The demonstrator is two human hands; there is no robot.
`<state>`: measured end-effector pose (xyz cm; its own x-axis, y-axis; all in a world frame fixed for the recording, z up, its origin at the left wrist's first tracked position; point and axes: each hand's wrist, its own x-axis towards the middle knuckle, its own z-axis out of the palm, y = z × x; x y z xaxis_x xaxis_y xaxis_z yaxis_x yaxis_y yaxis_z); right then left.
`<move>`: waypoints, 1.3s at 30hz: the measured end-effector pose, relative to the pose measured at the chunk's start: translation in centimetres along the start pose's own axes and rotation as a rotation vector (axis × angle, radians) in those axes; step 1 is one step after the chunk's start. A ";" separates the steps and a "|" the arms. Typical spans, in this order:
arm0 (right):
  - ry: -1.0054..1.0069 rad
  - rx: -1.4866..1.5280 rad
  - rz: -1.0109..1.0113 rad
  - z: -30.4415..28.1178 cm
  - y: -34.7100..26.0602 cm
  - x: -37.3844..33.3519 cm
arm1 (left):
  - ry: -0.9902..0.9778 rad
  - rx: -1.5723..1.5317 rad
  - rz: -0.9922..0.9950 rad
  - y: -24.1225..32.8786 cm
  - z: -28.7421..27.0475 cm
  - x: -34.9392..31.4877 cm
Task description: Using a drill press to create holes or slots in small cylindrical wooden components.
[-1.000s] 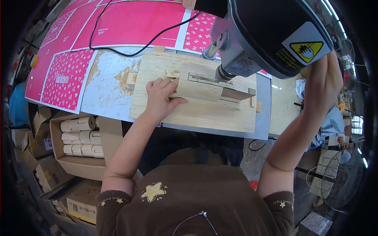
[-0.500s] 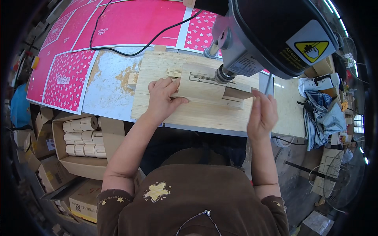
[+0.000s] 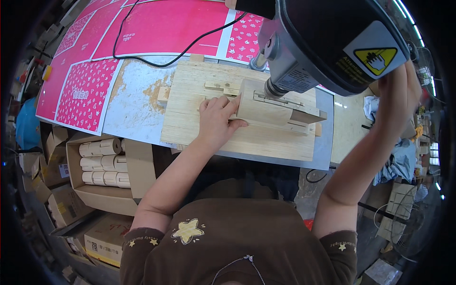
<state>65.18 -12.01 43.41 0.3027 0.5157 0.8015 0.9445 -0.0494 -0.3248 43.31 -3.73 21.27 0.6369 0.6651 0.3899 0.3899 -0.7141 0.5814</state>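
My left hand (image 3: 219, 121) is closed around the left end of a pale, rounded wooden block (image 3: 263, 110), thumb in front and fingers over the back. The block has a narrow slot along its top and a cut-out at its right end. It lies on a flat wooden board (image 3: 190, 95) fitted with small wooden strips. Right above the slot hangs the chuck (image 3: 274, 89) of a drill press (image 3: 332, 42); its tip is hard to make out. My right hand (image 3: 403, 88) is raised at the right side of the machine's dark head, its fingers hidden behind it.
A cardboard box (image 3: 102, 194) of similar rounded wooden pieces stands at lower left, near other cartons. Pink printed sheets (image 3: 166, 31) cover the table's far side, with a black cable (image 3: 190, 45) across them. Folded cloth and bags (image 3: 396, 159) lie at the right.
My right hand has left the block's right end and risen to the side of the drill head. My left hand and the block have shifted right, the block now under the chuck.
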 end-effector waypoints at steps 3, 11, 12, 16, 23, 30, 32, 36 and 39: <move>-0.054 0.104 0.149 -1.7 -4.3 -5.7 | 0.000 -0.008 0.001 -0.1 -0.2 0.0; -0.055 0.108 -0.037 4.4 0.1 -15.5 | 0.000 -0.012 0.008 0.1 0.1 0.2; -0.021 0.154 -0.067 4.9 0.3 -15.6 | 0.008 -0.004 0.008 0.0 0.1 0.1; 0.014 0.182 -0.128 3.1 0.0 -14.5 | 0.003 -0.002 -0.015 0.1 0.0 0.1; 0.069 0.161 -0.134 0.8 0.5 -0.2 | -0.087 -0.175 -0.069 0.0 -0.2 1.2; -0.086 0.221 0.238 3.2 1.6 -4.2 | 0.014 -0.196 0.100 -1.8 0.1 1.0; -0.369 -0.002 0.077 3.2 3.0 -10.3 | 0.004 -0.203 0.092 -1.5 0.0 1.3; -0.645 -0.125 -0.019 3.1 2.5 -15.2 | 0.017 -0.313 0.149 -2.2 -1.9 0.9; -0.626 -0.154 0.011 2.8 2.5 -16.0 | -0.006 -0.431 0.103 -3.6 -6.0 -1.0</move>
<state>62.36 -18.01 28.35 0.2245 0.9138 0.3386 0.9634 -0.1558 -0.2184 37.27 -0.53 23.04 0.6623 0.5932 0.4577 0.0123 -0.6195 0.7849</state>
